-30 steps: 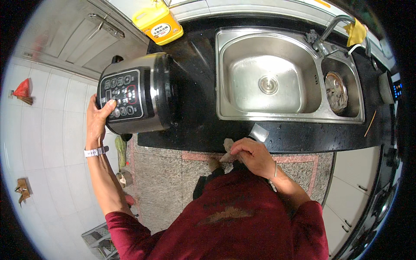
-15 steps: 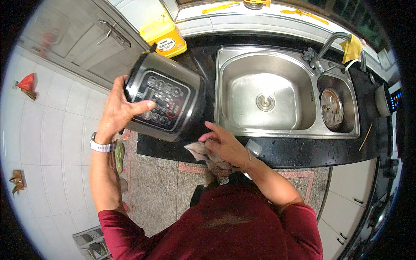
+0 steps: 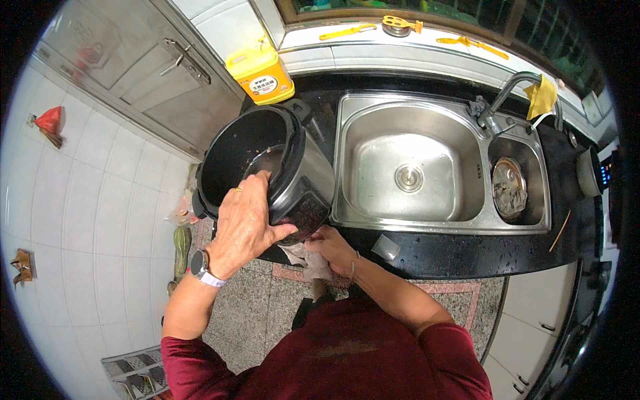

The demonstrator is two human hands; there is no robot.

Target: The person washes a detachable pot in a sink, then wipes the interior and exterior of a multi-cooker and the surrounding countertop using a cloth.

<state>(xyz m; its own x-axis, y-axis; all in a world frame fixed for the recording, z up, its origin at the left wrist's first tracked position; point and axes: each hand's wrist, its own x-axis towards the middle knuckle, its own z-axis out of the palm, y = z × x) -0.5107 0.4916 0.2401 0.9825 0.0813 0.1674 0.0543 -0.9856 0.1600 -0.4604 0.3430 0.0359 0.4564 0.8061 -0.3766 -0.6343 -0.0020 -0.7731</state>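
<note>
The left hand point(image 3: 241, 225) clamps the tilted cooker point(image 3: 316, 175) over its rim, apparently to steady it, while the right hand point(image 3: 332, 249) grips 1 cloth point(image 3: 318, 268) beside its lower edge.

The electric pressure cooker point(image 3: 285, 164) (lid off) has a metallic shell, black rim and dark front control panel. It is tilted, mouth facing left, with small specks in the dark interior. A pale, crumpled cloth point(image 3: 318, 267) is bunched beside its lower end.
</note>
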